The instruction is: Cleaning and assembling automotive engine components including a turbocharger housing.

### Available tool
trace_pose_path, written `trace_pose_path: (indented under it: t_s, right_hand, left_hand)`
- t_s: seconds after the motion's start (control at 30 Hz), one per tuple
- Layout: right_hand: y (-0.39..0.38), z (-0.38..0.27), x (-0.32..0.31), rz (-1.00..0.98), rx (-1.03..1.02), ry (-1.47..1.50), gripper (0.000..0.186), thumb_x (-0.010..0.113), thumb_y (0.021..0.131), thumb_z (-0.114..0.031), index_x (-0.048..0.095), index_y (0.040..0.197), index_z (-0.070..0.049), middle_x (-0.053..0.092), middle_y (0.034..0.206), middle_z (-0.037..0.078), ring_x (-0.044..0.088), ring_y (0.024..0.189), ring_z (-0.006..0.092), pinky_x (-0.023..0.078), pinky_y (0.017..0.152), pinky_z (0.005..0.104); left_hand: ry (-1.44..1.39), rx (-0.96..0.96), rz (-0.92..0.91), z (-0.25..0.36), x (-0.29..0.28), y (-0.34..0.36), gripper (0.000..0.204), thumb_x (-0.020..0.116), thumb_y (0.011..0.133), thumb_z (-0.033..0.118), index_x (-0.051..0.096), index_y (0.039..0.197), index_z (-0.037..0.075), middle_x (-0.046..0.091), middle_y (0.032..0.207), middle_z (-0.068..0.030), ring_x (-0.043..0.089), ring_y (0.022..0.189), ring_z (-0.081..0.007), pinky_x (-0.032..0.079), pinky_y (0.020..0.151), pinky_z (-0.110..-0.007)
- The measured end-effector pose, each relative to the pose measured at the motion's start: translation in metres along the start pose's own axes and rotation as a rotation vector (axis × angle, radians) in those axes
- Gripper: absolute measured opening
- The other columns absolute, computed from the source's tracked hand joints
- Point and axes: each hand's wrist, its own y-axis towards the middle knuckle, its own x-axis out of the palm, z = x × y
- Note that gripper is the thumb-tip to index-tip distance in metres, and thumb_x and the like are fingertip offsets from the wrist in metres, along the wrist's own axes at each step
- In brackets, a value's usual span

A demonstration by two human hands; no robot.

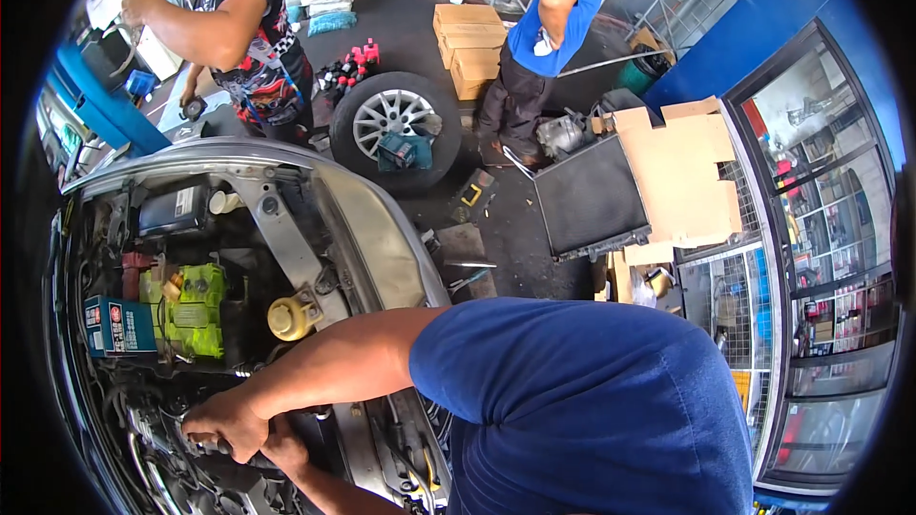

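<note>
I lean over the open engine bay of a silver car (382, 238). My left hand (224, 422) is low in the bay at the lower left, fingers closed around a dark engine part (250, 459). My right hand (284, 451) sits just beside and below it, pressed against the same part, with its fingers mostly hidden. My blue sleeve (572, 401) fills the lower right. Behind my hands are a battery with a green cover (196, 310), a blue box (114, 324) and a yellow cap (289, 318).
Two people stand beyond the car: one in a patterned shirt (243, 29) at the upper left, one in a blue shirt (553, 19) by stacked cardboard boxes (468, 43). A loose wheel (393, 124), a radiator (592, 195), flat cardboard (682, 172) and a glass display cabinet (830, 257) surround the floor.
</note>
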Motion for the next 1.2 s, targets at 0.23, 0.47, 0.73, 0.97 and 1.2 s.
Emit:
trace_pose_path:
  t_s: [0.23, 0.47, 0.73, 0.97, 1.2]
  right_hand:
    - [-0.017, -0.013, -0.014, -0.130, 0.113, -0.076, 0.096, 0.082, 0.063, -0.021, 0.042, 0.149, -0.006, 0.050, 0.148, 0.019, 0.050, 0.138, 0.0317, 0.041, 0.114, 0.0359]
    - [-0.010, -0.013, -0.038, -0.289, 0.249, 0.342, 0.103, 0.080, 0.072, -0.008, 0.024, 0.159, -0.002, 0.055, 0.142, 0.013, 0.052, 0.133, 0.0202, 0.040, 0.111, 0.0316]
    - [-0.013, -0.020, -0.034, -0.224, 0.308, 0.395, 0.075, 0.073, 0.076, 0.000, 0.042, 0.144, -0.003, 0.059, 0.129, 0.011, 0.055, 0.118, 0.0165, 0.047, 0.098, 0.0318]
    - [-0.012, -0.032, -0.021, -0.135, 0.219, 0.278, 0.045, 0.066, 0.082, 0.007, 0.055, 0.126, 0.001, 0.063, 0.115, 0.011, 0.064, 0.101, 0.0187, 0.054, 0.089, 0.0326]
    - [-0.014, -0.029, -0.020, -0.147, 0.195, 0.334, 0.036, 0.066, 0.085, 0.006, 0.056, 0.120, 0.005, 0.065, 0.105, 0.010, 0.066, 0.094, 0.0168, 0.054, 0.087, 0.0305]
  left_hand:
    - [0.193, -0.005, -0.083, 0.018, -0.008, -0.009, 0.028, 0.063, 0.097, 0.007, 0.069, 0.122, -0.002, 0.072, 0.116, -0.0124, 0.067, 0.108, -0.0217, 0.053, 0.096, -0.037]
    - [0.351, -0.140, -0.039, 0.045, -0.006, -0.013, 0.053, 0.086, 0.072, 0.021, 0.068, 0.116, -0.002, 0.074, 0.108, -0.0225, 0.070, 0.107, -0.0378, 0.054, 0.094, -0.042]
    - [0.294, -0.235, -0.034, 0.063, -0.004, -0.013, 0.061, 0.084, 0.074, 0.023, 0.060, 0.125, 0.001, 0.070, 0.113, -0.0245, 0.065, 0.114, -0.0409, 0.052, 0.097, -0.046]
    - [0.308, -0.240, 0.003, 0.062, -0.001, -0.016, 0.055, 0.081, 0.077, 0.027, 0.058, 0.119, 0.000, 0.071, 0.113, -0.0228, 0.065, 0.114, -0.0403, 0.051, 0.097, -0.047]
    - [0.370, -0.312, -0.030, 0.075, -0.002, -0.018, 0.057, 0.079, 0.079, 0.028, 0.055, 0.123, 0.001, 0.069, 0.117, -0.0254, 0.064, 0.116, -0.0411, 0.051, 0.100, -0.048]
